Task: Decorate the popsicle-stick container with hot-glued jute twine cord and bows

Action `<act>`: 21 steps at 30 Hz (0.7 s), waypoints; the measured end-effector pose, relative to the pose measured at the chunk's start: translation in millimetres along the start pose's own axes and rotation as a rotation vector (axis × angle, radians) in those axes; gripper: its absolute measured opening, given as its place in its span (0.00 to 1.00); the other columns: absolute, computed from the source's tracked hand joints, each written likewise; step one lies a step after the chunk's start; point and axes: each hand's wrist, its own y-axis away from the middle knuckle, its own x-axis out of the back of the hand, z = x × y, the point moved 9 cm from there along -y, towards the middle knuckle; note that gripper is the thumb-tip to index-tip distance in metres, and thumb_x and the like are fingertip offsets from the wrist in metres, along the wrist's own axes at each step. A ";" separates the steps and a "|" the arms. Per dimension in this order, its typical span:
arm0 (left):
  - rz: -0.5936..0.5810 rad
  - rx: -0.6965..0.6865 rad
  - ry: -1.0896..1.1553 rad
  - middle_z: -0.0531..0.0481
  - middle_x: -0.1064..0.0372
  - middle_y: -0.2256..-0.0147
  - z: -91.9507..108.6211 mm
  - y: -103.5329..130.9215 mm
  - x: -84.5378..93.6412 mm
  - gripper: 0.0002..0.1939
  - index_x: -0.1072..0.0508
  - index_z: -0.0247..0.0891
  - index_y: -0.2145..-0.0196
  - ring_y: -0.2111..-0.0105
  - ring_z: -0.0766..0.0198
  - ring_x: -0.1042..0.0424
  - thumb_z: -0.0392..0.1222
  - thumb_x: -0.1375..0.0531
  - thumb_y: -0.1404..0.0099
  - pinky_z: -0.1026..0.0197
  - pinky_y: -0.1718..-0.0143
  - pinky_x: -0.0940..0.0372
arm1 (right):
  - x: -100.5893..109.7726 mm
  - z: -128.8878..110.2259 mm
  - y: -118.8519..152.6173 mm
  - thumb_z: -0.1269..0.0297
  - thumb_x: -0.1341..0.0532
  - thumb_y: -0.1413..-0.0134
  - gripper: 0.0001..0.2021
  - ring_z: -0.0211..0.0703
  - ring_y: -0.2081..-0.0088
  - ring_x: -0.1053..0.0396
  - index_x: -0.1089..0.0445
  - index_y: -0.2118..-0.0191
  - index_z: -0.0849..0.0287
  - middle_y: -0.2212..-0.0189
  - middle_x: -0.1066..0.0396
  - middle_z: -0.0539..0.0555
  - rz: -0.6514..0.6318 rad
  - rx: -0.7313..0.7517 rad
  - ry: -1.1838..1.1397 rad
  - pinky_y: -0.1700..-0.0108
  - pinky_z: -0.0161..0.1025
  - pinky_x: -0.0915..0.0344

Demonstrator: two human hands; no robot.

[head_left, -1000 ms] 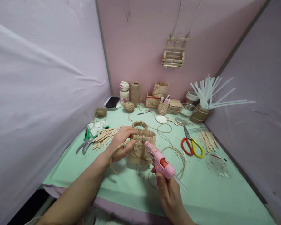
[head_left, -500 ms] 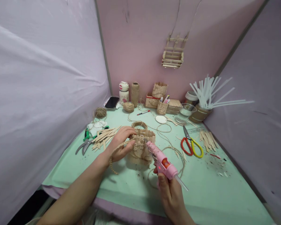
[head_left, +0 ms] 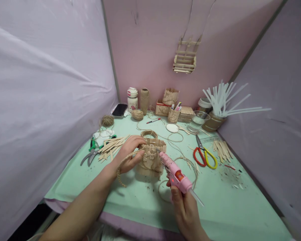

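Note:
A small container faced with wooden sticks (head_left: 152, 162) stands on the green cloth. My left hand (head_left: 129, 154) grips its left side, fingers on the rim and thumb at the front. A braided cord (head_left: 119, 172) runs over this hand from the container and hangs beside the wrist. In my right hand (head_left: 184, 204) is a pink glue gun (head_left: 175, 172), its nozzle close to the container's upper front right edge; whether it touches is too small to tell. A clear glue stick (head_left: 197, 197) pokes out of the gun's rear.
Scissors (head_left: 204, 155) and loose twine (head_left: 195, 175) lie to the right. Pruning shears (head_left: 90, 156) and wooden sticks (head_left: 112, 147) are at the left. Behind stand a white bottle (head_left: 132, 100), a pen cup (head_left: 174, 115), a water bowl (head_left: 197, 122) and a jar of glue sticks (head_left: 213, 122).
My right hand and the glue gun have shifted slightly to the right, with the nozzle a little farther along the container's rim. My left hand keeps its grip.

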 end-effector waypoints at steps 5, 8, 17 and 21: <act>0.004 -0.002 0.006 0.40 0.31 0.55 -0.3 0.3 -0.3 0.12 0.32 0.36 0.55 0.52 0.54 0.34 0.42 0.49 0.33 0.50 0.49 0.39 | 3.4 7.0 1.9 0.43 0.47 0.41 0.25 0.48 0.69 0.31 0.28 0.56 0.60 0.73 0.29 0.56 0.015 -0.041 0.033 0.69 0.40 0.33; 0.012 0.000 0.005 0.40 0.31 0.56 -0.4 0.2 0.1 0.13 0.32 0.36 0.55 0.53 0.54 0.34 0.42 0.49 0.33 0.50 0.49 0.39 | 5.7 15.5 6.2 0.43 0.47 0.42 0.24 0.49 0.69 0.31 0.27 0.58 0.59 0.76 0.30 0.55 0.063 -0.060 0.038 0.69 0.41 0.33; -0.002 0.011 0.004 0.40 0.31 0.55 -0.6 -0.2 -0.6 0.12 0.32 0.36 0.55 0.52 0.54 0.34 0.41 0.49 0.33 0.50 0.49 0.39 | 9.7 21.1 9.1 0.44 0.47 0.41 0.23 0.50 0.68 0.31 0.29 0.57 0.60 0.72 0.28 0.56 0.111 -0.039 0.078 0.68 0.42 0.33; -0.005 0.006 0.004 0.40 0.32 0.55 0.4 -0.2 0.2 0.12 0.33 0.36 0.55 0.52 0.55 0.35 0.41 0.49 0.33 0.50 0.49 0.39 | 12.1 9.5 3.7 0.47 0.49 0.38 0.20 0.48 0.69 0.30 0.31 0.58 0.59 0.68 0.28 0.57 0.099 0.027 0.118 0.68 0.41 0.34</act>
